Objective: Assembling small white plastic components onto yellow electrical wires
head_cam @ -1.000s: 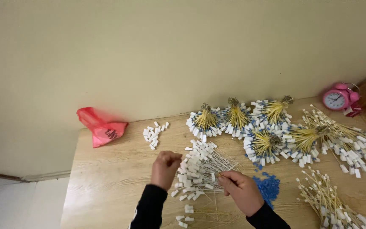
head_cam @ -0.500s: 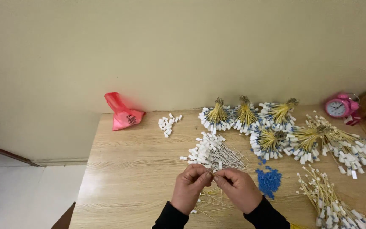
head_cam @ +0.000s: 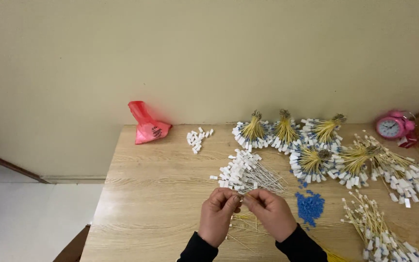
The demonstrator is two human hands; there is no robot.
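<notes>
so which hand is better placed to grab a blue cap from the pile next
Right, probably. The right hand sits beside the blue pile, with nothing between them; the left hand would have to cross over it.

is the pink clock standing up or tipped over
Standing up. The pink clock sits at the table's back right corner, round face toward the camera, bells on top.

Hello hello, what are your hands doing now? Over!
Left hand and right hand pinched together on a thin yellow strand. Loose pile of white-tagged strands just beyond. Nothing between them.
</notes>
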